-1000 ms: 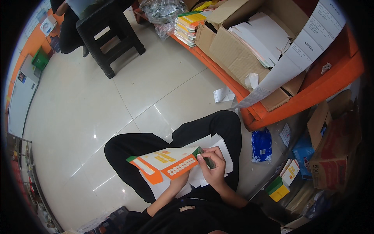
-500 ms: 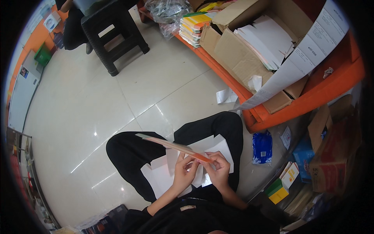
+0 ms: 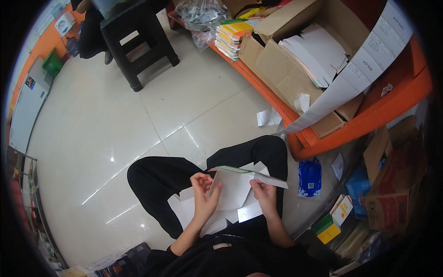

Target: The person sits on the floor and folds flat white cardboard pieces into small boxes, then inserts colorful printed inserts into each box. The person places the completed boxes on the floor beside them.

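A person in black trousers point(image 3: 157, 177) sits cross-legged on a pale, glossy tiled floor point(image 3: 92, 138), handling a partly folded white card carton with a green-printed edge point(image 3: 230, 187). The carton is raised over the lap, between the two hands, above flat white card pieces point(image 3: 182, 210). The right hand point(image 3: 265, 196) clamps the carton's right-hand flap between thumb and fingers. The left hand point(image 3: 204, 196) is at its left edge, thumb against the card and fingers curled; whether they grip it cannot be told. Near the right knee lies a blue plastic packet point(image 3: 309, 179). Beyond, an orange bench point(image 3: 392, 107) bears an open brown cardboard box point(image 3: 282, 71) filled with white card sheets point(image 3: 314, 53), a long printed paper strip point(image 3: 353, 81) hanging across its near side.
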Demonstrator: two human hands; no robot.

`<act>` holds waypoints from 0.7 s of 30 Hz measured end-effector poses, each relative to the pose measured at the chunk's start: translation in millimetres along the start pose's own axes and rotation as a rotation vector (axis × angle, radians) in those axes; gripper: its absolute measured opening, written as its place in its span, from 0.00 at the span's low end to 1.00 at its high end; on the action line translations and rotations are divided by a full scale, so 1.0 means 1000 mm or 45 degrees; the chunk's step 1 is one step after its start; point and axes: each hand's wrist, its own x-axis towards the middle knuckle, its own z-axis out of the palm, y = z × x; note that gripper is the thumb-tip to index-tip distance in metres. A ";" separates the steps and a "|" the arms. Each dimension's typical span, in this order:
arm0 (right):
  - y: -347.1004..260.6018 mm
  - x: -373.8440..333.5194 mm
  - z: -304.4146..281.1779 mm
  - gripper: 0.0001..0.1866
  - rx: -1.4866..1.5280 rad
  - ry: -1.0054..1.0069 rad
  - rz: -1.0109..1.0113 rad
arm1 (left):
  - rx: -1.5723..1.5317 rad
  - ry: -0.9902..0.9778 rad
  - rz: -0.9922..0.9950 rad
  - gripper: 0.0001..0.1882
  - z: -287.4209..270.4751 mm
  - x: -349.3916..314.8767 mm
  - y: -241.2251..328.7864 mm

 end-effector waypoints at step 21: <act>-0.077 -0.017 0.021 0.09 -0.126 -0.274 -0.152 | 0.295 -0.610 0.508 0.22 -0.005 0.005 0.023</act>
